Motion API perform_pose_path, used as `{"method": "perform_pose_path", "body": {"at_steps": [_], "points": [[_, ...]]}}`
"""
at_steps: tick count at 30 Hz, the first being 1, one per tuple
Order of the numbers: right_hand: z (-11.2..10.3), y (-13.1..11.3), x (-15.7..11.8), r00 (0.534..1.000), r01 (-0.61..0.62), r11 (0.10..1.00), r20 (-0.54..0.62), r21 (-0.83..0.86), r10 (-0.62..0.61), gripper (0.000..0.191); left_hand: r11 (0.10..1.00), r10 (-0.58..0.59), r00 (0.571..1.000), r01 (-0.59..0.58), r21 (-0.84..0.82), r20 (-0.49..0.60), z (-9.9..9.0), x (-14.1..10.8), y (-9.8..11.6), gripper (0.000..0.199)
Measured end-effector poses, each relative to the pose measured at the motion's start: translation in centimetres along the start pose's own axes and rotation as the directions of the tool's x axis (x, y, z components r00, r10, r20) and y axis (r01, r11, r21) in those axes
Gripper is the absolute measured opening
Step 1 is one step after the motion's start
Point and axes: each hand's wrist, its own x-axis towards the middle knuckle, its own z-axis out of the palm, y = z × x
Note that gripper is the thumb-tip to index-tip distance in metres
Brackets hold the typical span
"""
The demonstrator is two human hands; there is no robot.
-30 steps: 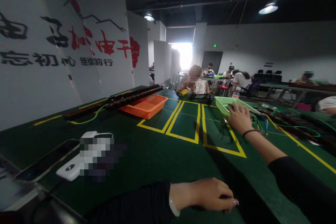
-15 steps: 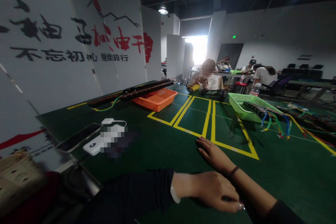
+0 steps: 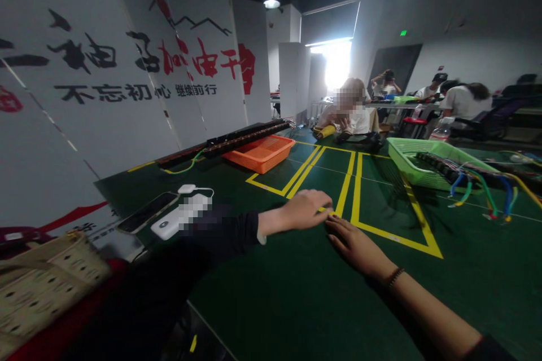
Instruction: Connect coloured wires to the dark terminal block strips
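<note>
Yellow tape outlines (image 3: 357, 192), probably marking off positions, lie left of the green basket (image 3: 419, 177); also left of it, left hand (image 3: 301, 210) loosely parted, right hand (image 3: 358, 248) outstretched, perhaps resting, neither visibly gripping.

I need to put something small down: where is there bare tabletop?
Bare green tabletop shows between the left sleeve and right forearm, and right of that forearm, nearer than the green basket. The rightmost yellow frame is mostly bare too. Crowded: the right edge, with coloured wires, and the left side, with a phone and white device.
</note>
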Motion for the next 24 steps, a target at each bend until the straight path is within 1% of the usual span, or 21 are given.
{"method": "perform_pose_path", "body": {"at_steps": [1, 2, 3, 5, 7, 9, 11, 14, 16, 18, 19, 20, 21, 22, 24], "points": [[0.0, -0.1, 0.0, 1.0, -0.013, 1.0, -0.007, -0.008, 0.013, 0.043, 0.983, -0.126, 0.992, 0.127, 0.131, -0.019, -0.6, 0.3, -2.3, 0.035], [0.0, -0.2, -0.1, 1.0, -0.018, 1.0, -0.007, -0.013, 0.018, 0.044, 0.929, -0.255, 0.966, 0.257, 0.268, -0.044, -1.2, 0.4, -4.6, 0.036], [0.0, -0.2, -0.1, 1.0, -0.023, 1.0, -0.002, -0.014, 0.023, 0.045, 0.89, -0.322, 0.944, 0.329, 0.316, -0.074, -1.8, 0.5, -7.0, 0.039], [0.1, -0.1, -0.1, 0.999, -0.037, 0.999, 0.018, -0.016, 0.037, 0.046, 0.822, -0.416, 0.9, 0.432, 0.371, -0.126, -3.3, 0.3, -11.6, 0.045], [0.0, 0.0, -0.1, 0.998, -0.06, 0.998, 0.034, -0.025, 0.061, 0.047, 0.743, -0.504, 0.848, 0.523, 0.418, -0.166, -4.8, -0.4, -15.6, 0.051], [-0.1, 0.0, -0.1, 0.996, -0.078, 0.997, 0.041, -0.031, 0.079, 0.048, 0.664, -0.574, 0.794, 0.594, 0.454, -0.2, -6.2, -1.4, -18.9, 0.054], [-0.2, -0.1, -0.1, 0.996, -0.08, 0.996, 0.037, -0.03, 0.081, 0.047, 0.601, -0.628, 0.75, 0.636, 0.484, -0.208, -7.5, -2.5, -21.5, 0.058], [-0.1, -0.1, 0.0, 0.996, -0.076, 0.997, 0.036, -0.021, 0.076, 0.047, 0.531, -0.691, 0.698, 0.666, 0.523, -0.187, -8.9, -4.2, -24.5, 0.057], [0.1, 0.1, 0.0, 0.996, -0.08, 0.997, 0.037, -0.015, 0.08, 0.046, 0.476, -0.745, 0.646, 0.688, 0.547, -0.164, -9.5, -5.3, -26.1, 0.061], [0.2, 0.2, 0.0, 0.996, -0.081, 0.997, 0.032, -0.004, 0.081, 0.045, 0.409, -0.803, 0.579, 0.708, 0.576, -0.142, -9.9, -6.5, -27.3, 0.072], [0.2, 0.2, 0.0, 0.996, -0.08, 0.997, 0.027, 0.004, 0.08, 0.045, 0.379, -0.823, 0.552, 0.712, 0.59, -0.137, -10.0, -7.0, -27.7, 0.076], [0.3, 0.2, 0.0, 0.997, -0.079, 0.997, 0.024, 0.01, 0.079, 0.045, 0.356, -0.834, 0.534, 0.712, 0.605, -0.138, -10.0, -7.4, -27.9, 0.078], [0.2, 0.1, 0.0, 0.997, -0.08, 0.997, 0.023, 0.013, 0.08, 0.046, 0.341, -0.836, 0.53, 0.708, 0.618, -0.145, -9.9, -7.8, -28.0, 0.077], [0.2, 0.1, 0.0, 0.996, -0.084, 0.996, 0.024, 0.013, 0.083, 0.046, 0.335, -0.828, 0.538, 0.7, 0.63, -0.157, -9.8, -8.1, -28.0, 0.074], [0.1, -0.1, 0.0, 0.995, -0.092, 0.996, 0.037, 0.003, 0.092, 0.047, 0.342, -0.797, 0.576, 0.679, 0.65, -0.182, -9.5, -8.4, -27.7, 0.063]]}}
